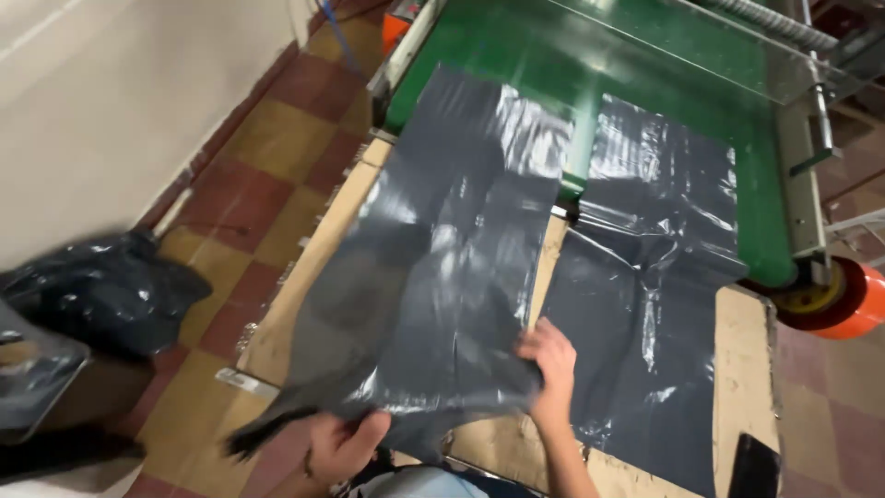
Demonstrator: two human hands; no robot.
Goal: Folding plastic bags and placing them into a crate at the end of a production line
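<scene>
A large dark grey plastic bag (442,249) lies stretched from the green conveyor belt (516,37) onto the wooden table (742,360). My left hand (343,444) grips the bag's near left corner, which is bunched and lifted off the table. My right hand (550,369) pinches the bag's near right edge. A second grey plastic bag (650,277) lies flat to the right, also half on the belt and half on the table.
A clear plastic guard (728,46) hangs over the belt. An orange roll (843,300) sits at the machine's right end. A heap of dark bags (101,290) rests on the tiled floor (267,166) at left, near a pale wall. A black object (754,466) lies at the table's near right corner.
</scene>
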